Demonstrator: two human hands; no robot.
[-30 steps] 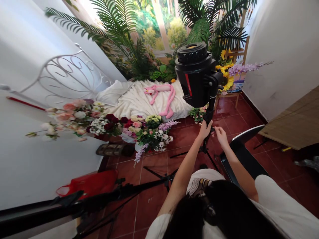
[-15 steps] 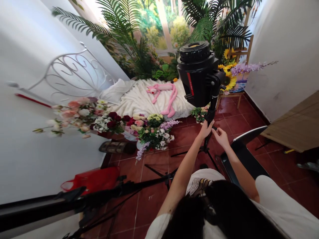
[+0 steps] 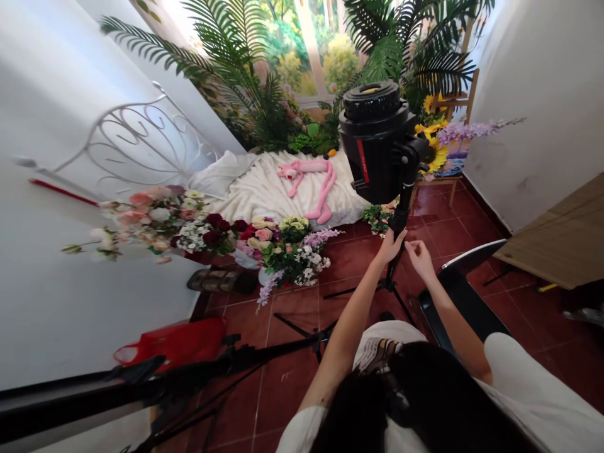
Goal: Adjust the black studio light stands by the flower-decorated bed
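A black studio light [image 3: 372,141] with a red label stripe sits on top of a black light stand [image 3: 391,270]. My left hand [image 3: 391,246] is wrapped round the upper part of the stand, just below the light. Close beside it on the right, my right hand [image 3: 419,259] has thumb and fingers pinched together at the side of the stand. Whatever lies between those fingertips is too small to make out. The tripod legs of the stand rest on the red tiled floor [image 3: 287,390].
A black chair [image 3: 465,305] stands close to my right arm. Another black stand [image 3: 264,349] slants across the lower left, by a red bag [image 3: 189,340]. Artificial flowers [image 3: 287,251] and a white blanket [image 3: 255,182] with a pink plush toy [image 3: 325,189] lie ahead.
The light has shifted very slightly to the right. My right fingers have moved a little and are pinched tighter; my left hand keeps its hold on the stand.
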